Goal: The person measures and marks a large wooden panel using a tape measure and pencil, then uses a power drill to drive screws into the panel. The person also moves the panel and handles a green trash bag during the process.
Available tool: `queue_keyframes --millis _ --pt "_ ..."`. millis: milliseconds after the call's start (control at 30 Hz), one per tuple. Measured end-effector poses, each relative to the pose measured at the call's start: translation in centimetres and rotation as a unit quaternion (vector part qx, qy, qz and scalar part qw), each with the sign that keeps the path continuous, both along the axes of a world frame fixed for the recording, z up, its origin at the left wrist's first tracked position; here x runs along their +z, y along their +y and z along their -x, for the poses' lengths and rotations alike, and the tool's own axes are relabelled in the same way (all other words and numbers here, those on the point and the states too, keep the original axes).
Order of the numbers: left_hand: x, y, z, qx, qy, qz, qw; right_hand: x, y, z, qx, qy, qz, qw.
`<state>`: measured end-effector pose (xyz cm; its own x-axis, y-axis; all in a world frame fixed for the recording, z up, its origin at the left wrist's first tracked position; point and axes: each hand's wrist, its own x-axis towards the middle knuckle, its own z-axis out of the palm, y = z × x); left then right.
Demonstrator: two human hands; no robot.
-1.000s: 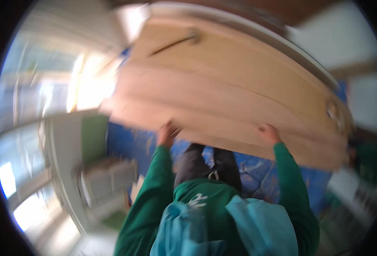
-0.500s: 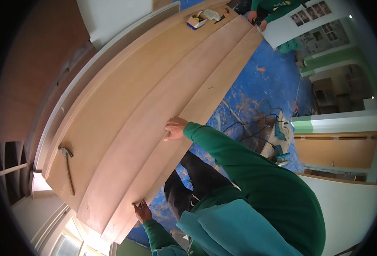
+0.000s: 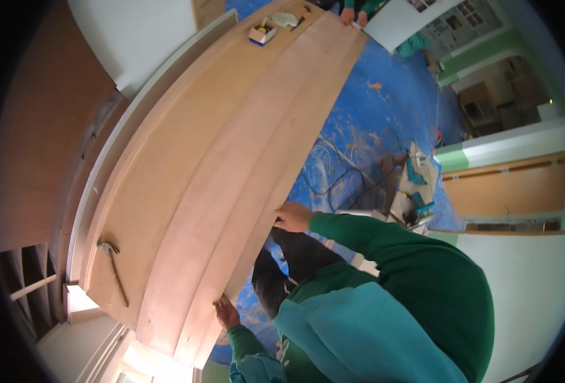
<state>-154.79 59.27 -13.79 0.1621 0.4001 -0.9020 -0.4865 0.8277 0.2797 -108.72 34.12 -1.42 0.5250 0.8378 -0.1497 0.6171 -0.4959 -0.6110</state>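
A long pale wooden board (image 3: pixel 257 166) lies on top of a wide stack of wooden sheets (image 3: pixel 167 172), and the tilted view runs it from lower left to the top. My left hand (image 3: pixel 226 313) grips the board's near edge close to its lower end. Farther along the same edge, my right hand (image 3: pixel 292 217) holds it with the fingers curled over. Both arms are in green sleeves. At the far end, another person's hands (image 3: pixel 349 14) rest on the board.
A hammer (image 3: pixel 113 271) lies on the sheets near my left hand. A small open box (image 3: pixel 263 30) with bits stands at the far end. Power tools (image 3: pixel 416 191), cables and sawdust lie on the blue floor (image 3: pixel 372 102). A wooden door (image 3: pixel 509 188) is to the right.
The view has swung round, so the boards now run diagonally. My hands have kept hold of the board's edge, and the far end with the other person's hands has come into view.
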Motion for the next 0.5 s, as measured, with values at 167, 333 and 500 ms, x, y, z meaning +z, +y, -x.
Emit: queue_keyframes --millis 167,333,500 --pt "-2.2 1.7 4.4 -0.43 0.162 -0.277 0.844 -0.2 -19.0 5.9 -0.073 0.196 0.445 0.871" --pt "5.1 3.9 -1.1 -0.424 0.228 -0.03 0.876 2.0 -34.7 11.5 -0.119 0.225 0.5 0.828" --pt "8.1 1.5 -6.6 -0.475 0.26 -0.047 0.839 -0.7 -34.3 7.3 -0.13 0.185 0.425 0.877"
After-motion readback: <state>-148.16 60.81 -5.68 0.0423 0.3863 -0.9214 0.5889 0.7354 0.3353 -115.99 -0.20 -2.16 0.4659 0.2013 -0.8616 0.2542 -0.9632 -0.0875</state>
